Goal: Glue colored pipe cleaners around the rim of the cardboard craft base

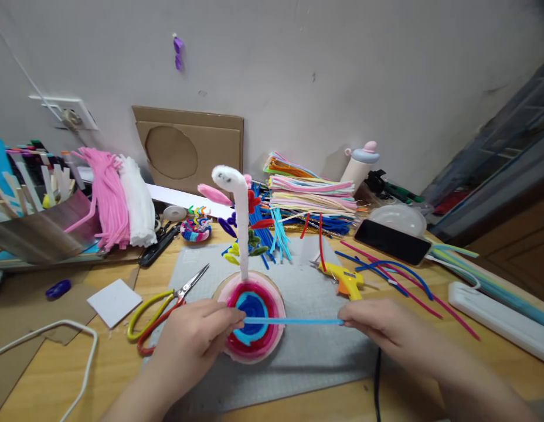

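Note:
A light-blue pipe cleaner (298, 321) is stretched level between my two hands. My left hand (199, 331) pinches its left end, and my right hand (377, 322) pinches the other end. Below it lies a round base (276, 340) covered in pink, red and blue rings of pipe cleaner. From the base's back edge rises a white fuzzy post (242, 228) with a bent top. Around the post show colourful petal-like loops (257, 243); how they attach is partly hidden. The base rests on a grey cutting mat (307, 363).
Scissors (170, 305) lie left of the base. A yellow glue gun (342, 278) and loose pipe cleaners (412, 287) lie at right, near a phone (393, 241) and a white power strip (496, 316). Pipe cleaner bundles (313, 193) and cardboard (219, 140) stand along the wall.

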The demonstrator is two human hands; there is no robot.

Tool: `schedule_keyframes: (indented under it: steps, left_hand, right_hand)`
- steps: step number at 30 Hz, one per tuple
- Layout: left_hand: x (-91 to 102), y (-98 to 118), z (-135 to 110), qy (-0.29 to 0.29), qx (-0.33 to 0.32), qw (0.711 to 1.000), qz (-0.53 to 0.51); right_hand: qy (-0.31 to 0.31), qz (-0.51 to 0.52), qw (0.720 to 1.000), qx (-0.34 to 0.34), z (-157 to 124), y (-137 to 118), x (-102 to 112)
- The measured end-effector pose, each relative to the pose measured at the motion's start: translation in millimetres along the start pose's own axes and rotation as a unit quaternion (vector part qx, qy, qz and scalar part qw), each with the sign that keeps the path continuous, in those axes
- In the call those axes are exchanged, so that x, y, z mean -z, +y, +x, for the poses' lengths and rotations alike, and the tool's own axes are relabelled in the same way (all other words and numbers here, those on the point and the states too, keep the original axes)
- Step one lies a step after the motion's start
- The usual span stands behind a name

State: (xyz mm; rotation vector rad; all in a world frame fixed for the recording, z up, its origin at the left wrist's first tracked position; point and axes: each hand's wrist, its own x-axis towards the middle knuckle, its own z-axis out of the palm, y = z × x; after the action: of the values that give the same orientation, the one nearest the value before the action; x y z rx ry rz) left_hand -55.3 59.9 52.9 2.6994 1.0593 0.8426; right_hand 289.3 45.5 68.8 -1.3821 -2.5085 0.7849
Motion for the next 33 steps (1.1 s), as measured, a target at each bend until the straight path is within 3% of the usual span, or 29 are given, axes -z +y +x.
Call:
schedule_keyframes:
  steps: [8,12,15,17,19,25,28,33]
  left_hand:
    - [0.2,-2,0,-0.01,0.024,1.0,-0.009]
    - [-3.7,-6,2,-0.023,0.034,0.999,0.021]
    - [-9.0,-6,1,-0.036,0.024,0.999,0.027]
    - [-12.9,-4,0,-0.049,0.016,0.998,0.019]
    - [-16.7,2,-1,-0.064,0.009,0.998,0.016]
    - [-27.5,22,-1,-0.067,-0.005,0.998,0.001]
    - [-30.1,26,-3,-0.061,0.0,0.998,-0.014]
    - [-23.6,17,-4,-0.018,0.007,1.0,0.003]
  right_hand:
    - [0.012,-0.056,0.998,0.021,-6,17,4]
    - [0.005,-0.071,0.997,-0.019,-13,23,6]
    - [0.065,-0.133,0.989,-0.025,-21,14,3]
    - [0.128,-0.162,0.978,-0.008,-25,-1,-3]
    - [0.151,-0.16,0.975,0.013,-21,-21,-12]
    - [0.074,-0.043,0.996,0.03,24,-73,-52]
    - [0.036,0.075,0.996,0.038,39,-81,-64]
    - [0.058,0.175,0.983,-0.004,38,-78,-60]
